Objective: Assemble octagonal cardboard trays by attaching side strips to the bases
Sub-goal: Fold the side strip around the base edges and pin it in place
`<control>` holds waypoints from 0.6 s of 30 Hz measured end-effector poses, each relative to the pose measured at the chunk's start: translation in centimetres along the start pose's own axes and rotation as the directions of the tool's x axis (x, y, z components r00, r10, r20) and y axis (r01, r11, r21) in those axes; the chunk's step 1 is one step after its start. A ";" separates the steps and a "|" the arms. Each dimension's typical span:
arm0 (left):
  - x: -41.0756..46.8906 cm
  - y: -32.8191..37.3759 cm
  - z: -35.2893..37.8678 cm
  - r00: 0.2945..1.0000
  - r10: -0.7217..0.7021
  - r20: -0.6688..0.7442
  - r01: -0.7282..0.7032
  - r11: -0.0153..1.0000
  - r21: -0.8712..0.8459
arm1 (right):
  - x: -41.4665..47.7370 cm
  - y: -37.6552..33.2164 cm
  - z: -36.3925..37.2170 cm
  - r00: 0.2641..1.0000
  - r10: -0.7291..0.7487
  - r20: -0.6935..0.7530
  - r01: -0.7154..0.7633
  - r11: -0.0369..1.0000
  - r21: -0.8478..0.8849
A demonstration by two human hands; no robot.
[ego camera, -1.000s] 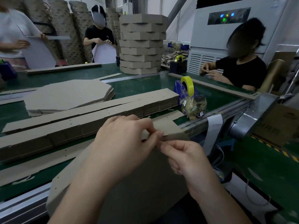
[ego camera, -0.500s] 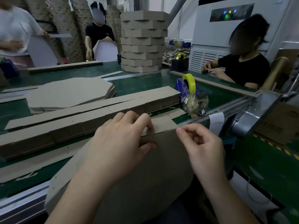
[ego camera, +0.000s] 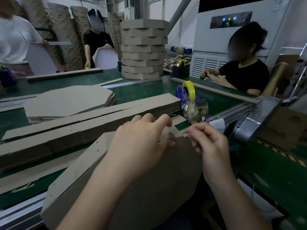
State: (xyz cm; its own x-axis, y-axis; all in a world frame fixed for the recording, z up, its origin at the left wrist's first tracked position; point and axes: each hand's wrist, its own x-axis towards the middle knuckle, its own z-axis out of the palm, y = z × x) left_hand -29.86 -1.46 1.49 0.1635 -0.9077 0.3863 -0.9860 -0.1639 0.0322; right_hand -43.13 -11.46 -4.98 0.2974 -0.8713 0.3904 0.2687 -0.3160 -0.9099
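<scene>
Cardboard, plain brown: one octagonal base (ego camera: pixel 149 180) leans tilted at the near edge of the bench (ego camera: pixel 141 92), with one holed side strip (ego camera: pixel 78 165) along its left. Fingers of my left hand (ego camera: pixel 139 143) clamp its top edge; those of my right hand (ego camera: pixel 211 143) pinch the strip's flap. Two yellow tape rolls (ego camera: pixel 189 90) stand beyond.

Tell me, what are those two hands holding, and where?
A cardboard tray piece: the left hand grips its top edge, the right hand pinches that edge beside it.

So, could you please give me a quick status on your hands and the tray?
Left hand grips tray top edge. Right hand pinches side strip end. Tray tilted up, nothing blocking.
</scene>
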 end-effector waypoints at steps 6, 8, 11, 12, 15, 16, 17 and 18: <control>-2.3 0.4 -2.4 0.997 0.043 -0.060 -0.049 0.993 -0.110 | 2.7 -1.5 -2.8 0.841 0.323 0.435 -0.149 0.909 -0.388; -2.9 0.1 -2.8 0.996 0.037 -0.083 -0.051 0.983 -0.178 | 3.0 -2.1 -3.1 0.838 0.293 0.461 -0.091 0.907 -0.411; -4.1 -0.4 -2.3 0.987 0.019 -0.162 -0.060 0.967 -0.248 | 3.5 -2.8 -3.4 0.887 0.153 0.436 0.078 0.881 -0.467; -4.5 -0.7 -2.1 0.983 0.004 -0.181 -0.053 0.962 -0.269 | 3.6 -3.1 -3.6 0.897 0.113 0.427 0.127 0.861 -0.493; -5.5 -1.6 -1.2 0.969 -0.034 -0.246 -0.058 0.932 -0.357 | 3.6 -3.3 -4.0 0.920 0.031 0.390 0.190 0.837 -0.513; -5.8 -2.0 -0.9 0.961 -0.043 -0.274 -0.069 0.919 -0.387 | 3.5 -3.3 -4.0 0.924 0.007 0.382 0.198 0.846 -0.495; -6.0 -2.3 -0.6 0.953 -0.050 -0.298 -0.082 0.907 -0.414 | 3.4 -3.2 -3.9 0.928 -0.016 0.373 0.206 0.856 -0.474; -6.2 -2.6 -0.3 0.948 -0.058 -0.312 -0.089 0.895 -0.438 | 3.2 -2.9 -3.7 0.931 -0.038 0.362 0.214 0.861 -0.461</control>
State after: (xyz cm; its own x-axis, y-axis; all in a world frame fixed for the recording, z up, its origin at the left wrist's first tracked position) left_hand -28.31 4.70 -0.73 0.2019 -0.7307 0.6521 -0.9116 0.1032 0.3979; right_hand -46.37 -14.71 -1.59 0.5986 -0.6634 0.4490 -0.1268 -0.6319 -0.7646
